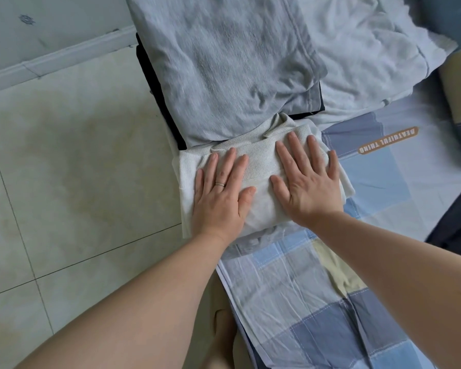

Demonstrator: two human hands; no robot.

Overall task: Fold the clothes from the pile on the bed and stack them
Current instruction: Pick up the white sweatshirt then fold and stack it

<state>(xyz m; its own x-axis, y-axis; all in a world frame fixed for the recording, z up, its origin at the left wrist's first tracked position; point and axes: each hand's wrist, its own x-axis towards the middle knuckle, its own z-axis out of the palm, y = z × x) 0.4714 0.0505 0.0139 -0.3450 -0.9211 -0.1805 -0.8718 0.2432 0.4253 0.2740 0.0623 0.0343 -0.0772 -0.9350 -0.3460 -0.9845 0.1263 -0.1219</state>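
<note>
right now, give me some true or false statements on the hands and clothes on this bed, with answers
1. Both the left hand and the right hand press flat on the folded cream garment. True.
2. The right hand grips the grey garment. False: no hand touches it; it lies spread out beyond the cream garment.
3. A ring sits on a finger of the left hand. True.
4. The bed sheet is plain red. False: it is checked in blue, white and pale yellow.
</note>
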